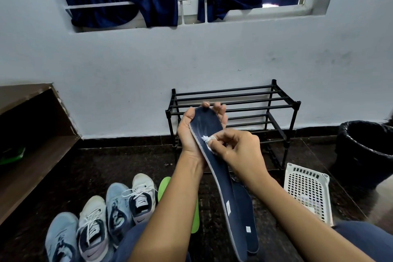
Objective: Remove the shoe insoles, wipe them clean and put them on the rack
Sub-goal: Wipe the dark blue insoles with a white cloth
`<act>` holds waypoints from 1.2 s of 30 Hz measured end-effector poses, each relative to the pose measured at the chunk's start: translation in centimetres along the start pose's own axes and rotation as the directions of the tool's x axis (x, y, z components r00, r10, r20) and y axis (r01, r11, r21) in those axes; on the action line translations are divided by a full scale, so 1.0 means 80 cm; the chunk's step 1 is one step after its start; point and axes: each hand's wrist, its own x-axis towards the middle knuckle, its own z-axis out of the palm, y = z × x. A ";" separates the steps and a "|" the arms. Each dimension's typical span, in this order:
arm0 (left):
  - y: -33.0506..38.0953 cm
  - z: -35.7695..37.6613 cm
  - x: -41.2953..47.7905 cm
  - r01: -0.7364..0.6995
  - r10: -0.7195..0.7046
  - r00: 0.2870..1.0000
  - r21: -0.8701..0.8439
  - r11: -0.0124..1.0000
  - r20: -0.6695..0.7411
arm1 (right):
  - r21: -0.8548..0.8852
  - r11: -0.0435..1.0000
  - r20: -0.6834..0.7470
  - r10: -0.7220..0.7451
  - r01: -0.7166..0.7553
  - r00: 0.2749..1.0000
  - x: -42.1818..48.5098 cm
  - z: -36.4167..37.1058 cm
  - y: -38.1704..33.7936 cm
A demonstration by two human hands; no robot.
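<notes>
Dark floor [110,161], black rack [274,108]; left hand [191,132] fingers grip navy insole [221,168]; right hand [238,149] fingers pinch white wipe [207,139] against it.

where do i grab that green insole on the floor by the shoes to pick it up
Pinch the green insole along its long right edge, coming in from the right. It is thin and lies flat on the floor, so fingers probably need to slide under an edge. The white sneaker crowds its left side, while bare floor shows to its right. Its middle is hidden in this view.

rack [234,100] top bare, basket [306,189] beside it
</notes>
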 end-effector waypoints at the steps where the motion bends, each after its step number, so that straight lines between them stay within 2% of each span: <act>1: -0.006 0.002 -0.001 0.015 -0.015 0.999 0.003 1.000 -0.037 | -0.032 0.999 -0.032 -0.016 0.015 0.999 0.003 -0.001 0.002; 4: -0.017 0.009 -0.004 0.047 -0.041 0.991 0.045 0.998 -0.126 | -0.131 0.989 -0.091 -0.075 0.063 0.993 0.008 -0.004 0.006; 9: -0.024 0.011 -0.004 0.034 -0.020 0.993 0.122 0.992 -0.115 | -0.311 0.942 -0.170 -0.183 0.123 0.968 0.011 0.000 0.012; 13: -0.028 0.010 -0.005 0.078 -0.062 0.992 0.149 0.986 -0.108 | -0.407 0.904 -0.271 -0.257 0.131 0.928 0.015 0.002 0.010; 15: -0.028 0.009 -0.007 0.098 -0.085 0.990 0.113 0.989 -0.115 | -0.373 0.919 -0.293 -0.250 0.130 0.923 0.019 0.000 0.008; 17: -0.025 0.007 -0.009 0.087 -0.080 0.991 0.071 0.994 -0.104 | -0.300 0.944 -0.252 -0.220 0.140 0.942 0.021 -0.002 0.005; 22: -0.008 -0.004 -0.007 0.074 -0.074 0.997 0.001 0.997 -0.011 | -0.193 0.973 0.043 -0.119 0.125 0.992 0.011 -0.004 -0.006; 25: -0.006 -0.007 -0.005 0.079 -0.079 0.997 -0.019 0.997 0.010 | -0.158 0.985 0.164 -0.047 0.074 0.985 0.010 -0.011 -0.013; 29: -0.003 -0.005 -0.001 0.052 -0.054 0.998 -0.050 0.997 -0.045 | -0.032 0.999 0.288 0.004 0.006 0.958 0.009 -0.025 -0.017; 31: 0.000 -0.003 0.001 0.032 -0.035 0.998 -0.059 0.998 -0.049 | 0.026 1.000 0.298 0.006 -0.015 0.955 0.008 -0.024 -0.016; 36: -0.008 0.004 0.001 0.008 -0.007 0.999 0.023 1.000 -0.052 | -0.028 0.998 0.088 -0.053 0.056 0.995 0.003 -0.015 -0.006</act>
